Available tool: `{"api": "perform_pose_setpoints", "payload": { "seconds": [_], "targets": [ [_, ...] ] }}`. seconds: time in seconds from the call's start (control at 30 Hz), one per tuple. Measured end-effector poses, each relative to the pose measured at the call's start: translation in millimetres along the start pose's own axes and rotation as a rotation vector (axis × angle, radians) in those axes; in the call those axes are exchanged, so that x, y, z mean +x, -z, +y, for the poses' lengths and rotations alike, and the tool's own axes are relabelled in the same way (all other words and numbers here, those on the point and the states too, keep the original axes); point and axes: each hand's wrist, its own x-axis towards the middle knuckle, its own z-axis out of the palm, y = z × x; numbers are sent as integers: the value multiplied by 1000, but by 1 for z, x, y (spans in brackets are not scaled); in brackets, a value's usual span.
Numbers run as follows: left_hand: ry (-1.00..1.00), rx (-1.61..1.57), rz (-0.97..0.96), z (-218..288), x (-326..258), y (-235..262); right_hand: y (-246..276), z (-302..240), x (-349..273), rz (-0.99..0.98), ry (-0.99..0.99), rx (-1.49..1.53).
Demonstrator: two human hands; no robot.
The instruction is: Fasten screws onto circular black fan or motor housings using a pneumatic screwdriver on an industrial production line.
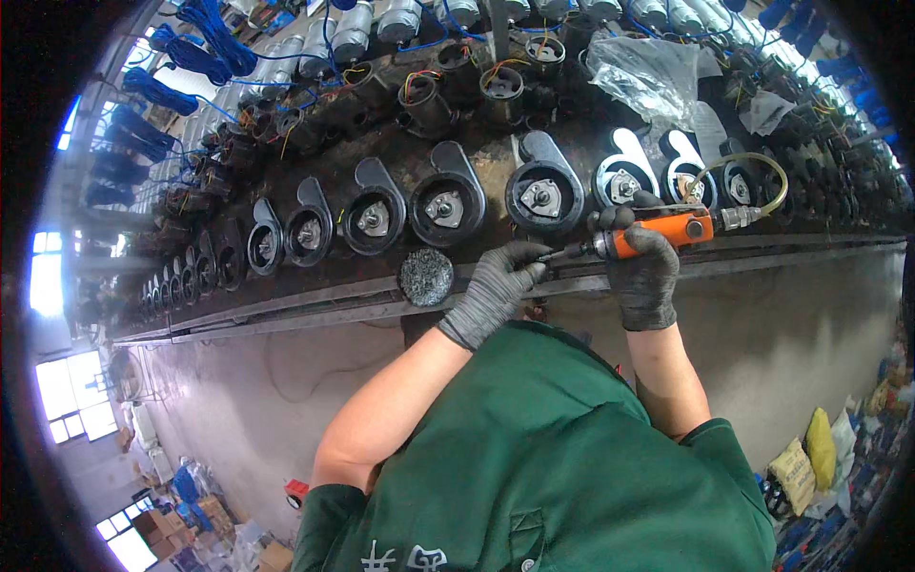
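My right hand (643,267), in a grey glove, is wrapped round an orange air screwdriver (675,232) held level over the bench's front edge. A clear yellowish hose (783,181) loops up from its metal coupling. At the tool's tip, the gloved fingers of my left hand (503,286) pinch together by the bit; whether a screw is in them is too small to tell. Just beyond my hands lies a black pump housing (545,160) with a metal plate in its middle. Several like housings stand in a row to both sides.
A round dish of small dark screws (426,277) sits at the bench edge left of my left hand. Motor bodies with coloured wires (426,103) stand behind the housings. A clear plastic bag (640,76) lies at the back right. Coiled blue cables (205,38) hang far left.
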Motion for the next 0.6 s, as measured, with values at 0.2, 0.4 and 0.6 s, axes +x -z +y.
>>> {"api": "perform_pose_setpoints", "payload": {
  "seconds": [0.2,0.4,0.6],
  "targets": [
    [25,105,-11,6,0,-1,-2,-1,-2,-9,-3,-6],
    [42,97,-15,3,1,-2,-2,-2,-1,13,-12,-14],
    [46,63,-4,7,1,-2,-4,-5,2,-3,-24,-45]
  ]
}}
